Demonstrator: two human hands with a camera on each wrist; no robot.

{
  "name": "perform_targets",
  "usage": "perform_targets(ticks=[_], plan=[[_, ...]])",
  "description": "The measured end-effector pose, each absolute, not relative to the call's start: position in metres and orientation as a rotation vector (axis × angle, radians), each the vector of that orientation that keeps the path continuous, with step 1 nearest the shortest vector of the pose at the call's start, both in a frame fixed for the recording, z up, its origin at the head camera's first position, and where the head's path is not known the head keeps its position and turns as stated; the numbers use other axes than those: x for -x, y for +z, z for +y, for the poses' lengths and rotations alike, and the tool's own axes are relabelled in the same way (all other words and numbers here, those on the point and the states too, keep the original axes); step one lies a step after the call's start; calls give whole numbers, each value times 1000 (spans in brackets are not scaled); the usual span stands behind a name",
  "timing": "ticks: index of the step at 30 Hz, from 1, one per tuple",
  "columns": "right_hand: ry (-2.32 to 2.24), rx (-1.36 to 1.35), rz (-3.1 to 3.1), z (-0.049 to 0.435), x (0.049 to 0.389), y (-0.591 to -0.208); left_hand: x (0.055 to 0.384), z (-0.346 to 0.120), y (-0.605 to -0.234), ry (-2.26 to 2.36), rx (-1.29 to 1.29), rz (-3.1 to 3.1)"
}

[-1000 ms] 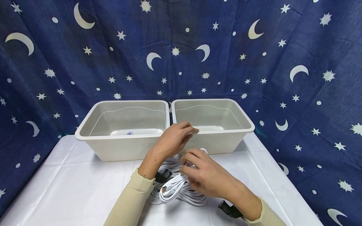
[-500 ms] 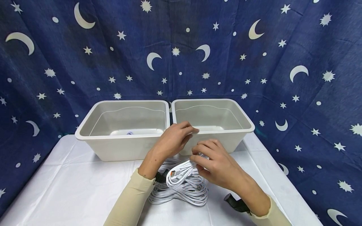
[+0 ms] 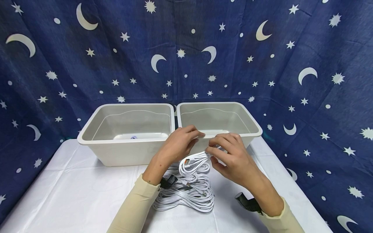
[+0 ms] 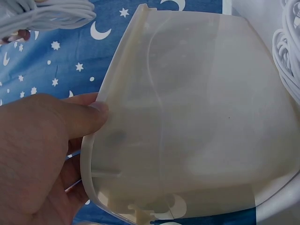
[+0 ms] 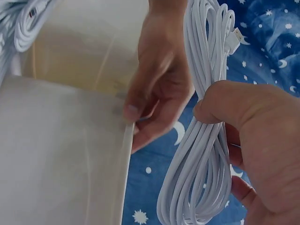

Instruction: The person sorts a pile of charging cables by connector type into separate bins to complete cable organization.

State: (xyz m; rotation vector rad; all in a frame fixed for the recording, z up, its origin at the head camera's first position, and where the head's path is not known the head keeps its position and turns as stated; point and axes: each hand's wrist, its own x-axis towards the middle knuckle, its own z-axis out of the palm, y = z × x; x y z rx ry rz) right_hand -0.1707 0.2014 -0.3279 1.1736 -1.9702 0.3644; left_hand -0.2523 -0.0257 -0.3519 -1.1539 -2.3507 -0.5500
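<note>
My left hand [image 3: 183, 142] grips the front rim of the right-hand off-white bin [image 3: 215, 118] near its inner corner. In the left wrist view its thumb [image 4: 91, 117] lies against the wall, with the fingers behind the rim. My right hand [image 3: 234, 160] pinches a coiled white USB cable [image 5: 206, 154] round its middle, thumb on one side and fingers on the other. The cable's plug [image 5: 234, 40] sticks out at one end. This coil is raised in front of the right bin, one looped end hanging toward a pile of white cable coils [image 3: 186, 197] on the table.
The left-hand off-white bin [image 3: 122, 153] stands beside the right one, with a small bluish-purple spot [image 3: 133, 137] on its floor. A white cloth [image 3: 73, 194] covers the table. Behind hangs a dark blue curtain [image 3: 186, 64] with moons and stars.
My right hand has carried the cable coil up and to the right, away from the pile toward the right bin. More of the pile now shows. My left hand has stayed in place.
</note>
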Motion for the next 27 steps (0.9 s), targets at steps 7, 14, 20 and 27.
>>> perform_targets(ticks=[7, 14, 20, 27], plan=[[373, -1101, -2020, 212, 177, -323, 252, -25, -353, -562, 1150, -2359], [420, -1062, -2021, 217, 187, -317, 251, -25, -350, -576, 1139, -2426], [472, -1024, -1956, 220, 198, -313, 252, -26, -350, -606, 1134, -2421], [509, -939, -1931, 225, 212, -311, 254, -26, -353, -626, 1134, -2357]])
